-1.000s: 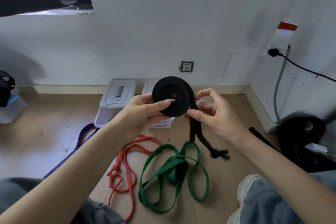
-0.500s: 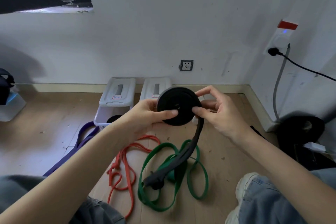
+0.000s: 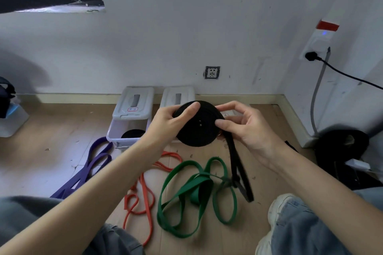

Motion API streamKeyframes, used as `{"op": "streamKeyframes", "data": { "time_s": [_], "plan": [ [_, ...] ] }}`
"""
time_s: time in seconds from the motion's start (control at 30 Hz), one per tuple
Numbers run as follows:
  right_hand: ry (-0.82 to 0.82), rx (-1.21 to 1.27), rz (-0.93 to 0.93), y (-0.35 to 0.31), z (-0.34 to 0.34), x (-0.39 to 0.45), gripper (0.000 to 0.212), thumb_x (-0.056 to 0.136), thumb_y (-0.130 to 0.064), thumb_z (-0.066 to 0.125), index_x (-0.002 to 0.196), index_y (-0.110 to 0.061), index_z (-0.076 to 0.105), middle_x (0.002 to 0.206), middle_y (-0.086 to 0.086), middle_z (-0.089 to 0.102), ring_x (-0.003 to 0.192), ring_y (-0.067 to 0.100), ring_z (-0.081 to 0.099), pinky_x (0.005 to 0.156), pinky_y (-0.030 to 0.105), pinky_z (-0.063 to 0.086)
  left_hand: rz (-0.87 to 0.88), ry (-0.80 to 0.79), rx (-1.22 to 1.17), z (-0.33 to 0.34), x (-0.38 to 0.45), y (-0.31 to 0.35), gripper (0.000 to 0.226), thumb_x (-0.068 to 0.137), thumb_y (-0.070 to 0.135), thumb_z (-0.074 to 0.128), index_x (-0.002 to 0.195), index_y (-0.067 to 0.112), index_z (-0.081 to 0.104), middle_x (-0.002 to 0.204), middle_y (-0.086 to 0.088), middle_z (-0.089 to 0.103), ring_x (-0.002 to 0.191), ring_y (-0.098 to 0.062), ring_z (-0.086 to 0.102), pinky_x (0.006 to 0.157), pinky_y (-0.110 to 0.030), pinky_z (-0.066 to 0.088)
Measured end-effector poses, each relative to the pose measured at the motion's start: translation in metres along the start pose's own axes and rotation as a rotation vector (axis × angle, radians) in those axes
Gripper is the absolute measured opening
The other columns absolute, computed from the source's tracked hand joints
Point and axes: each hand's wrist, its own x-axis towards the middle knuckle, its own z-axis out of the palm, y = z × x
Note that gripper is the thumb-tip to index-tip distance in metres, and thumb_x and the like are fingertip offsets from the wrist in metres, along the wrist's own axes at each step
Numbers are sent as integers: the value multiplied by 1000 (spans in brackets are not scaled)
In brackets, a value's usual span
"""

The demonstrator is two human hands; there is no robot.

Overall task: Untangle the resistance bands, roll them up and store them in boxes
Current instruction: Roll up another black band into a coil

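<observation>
I hold a black resistance band rolled into a thick disc [image 3: 196,128] in mid-air above the floor. My left hand [image 3: 165,124] grips the roll from the left, thumb over its top edge. My right hand [image 3: 246,126] pinches it from the right, thumb pressed on its face. A loose black tail [image 3: 238,165] hangs from the roll down to the floor. On the floor lie a green band [image 3: 186,190], an orange band [image 3: 143,188] and a purple band [image 3: 87,170]. An open white box [image 3: 128,132] holds another black roll [image 3: 132,133].
Two white lids [image 3: 134,101] lean against the wall behind the boxes. A second box [image 3: 232,114] sits mostly hidden behind my hands. Dark gear [image 3: 342,147] and a cable lie in the right corner. My knees and a shoe [image 3: 277,209] frame the bottom.
The roll has tilted flatter and sunk slightly. The loose tail swung from lower left to the right side and hangs shorter. My left thumb moved to the top edge.
</observation>
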Motion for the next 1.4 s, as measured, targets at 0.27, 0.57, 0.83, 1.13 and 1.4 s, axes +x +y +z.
{"op": "streamKeyframes", "data": {
  "time_s": [0.27, 0.57, 0.83, 1.13, 1.4],
  "plan": [
    [-4, -121, -70, -2, 1, -1, 22, 83, -4, 65, 100, -18, 68, 84, 5, 74, 78, 13, 70, 68, 19, 54, 6, 47, 291, 5, -1, 0, 33, 85, 47, 56, 82, 18, 71, 78, -8, 72, 76, -20, 68, 70, -32, 56],
    [-77, 191, 117, -3, 10, -4, 32, 70, -12, 68, 96, -10, 49, 85, 17, 71, 75, 29, 70, 70, 35, 59, 22, 278, 45, 1, 8, 0, 31, 86, 40, 60, 68, 18, 70, 75, -9, 72, 79, -22, 68, 78, -40, 55],
    [32, -194, -22, -4, -3, -1, 23, 85, -2, 64, 99, -20, 60, 81, 11, 73, 77, 22, 71, 72, 27, 57, -203, -179, -1, -8, 5, -1, 26, 77, 38, 63, 94, 19, 68, 92, -8, 74, 90, -21, 70, 75, -30, 58],
    [-25, -225, -46, -5, 0, -4, 27, 84, -5, 65, 105, -23, 67, 85, 8, 74, 83, 17, 71, 75, 23, 56, -115, -8, 205, 6, 3, -3, 46, 89, 51, 46, 82, 13, 71, 84, -17, 71, 71, -19, 65, 68, -28, 51],
    [1, 90, 97, -3, 5, -2, 24, 75, -7, 69, 93, -11, 54, 87, 20, 70, 69, 23, 66, 62, 27, 56, 51, 259, 133, 1, 12, 3, 46, 90, 42, 52, 74, 2, 70, 79, -22, 70, 72, -22, 64, 75, -43, 54]
  ]
}}
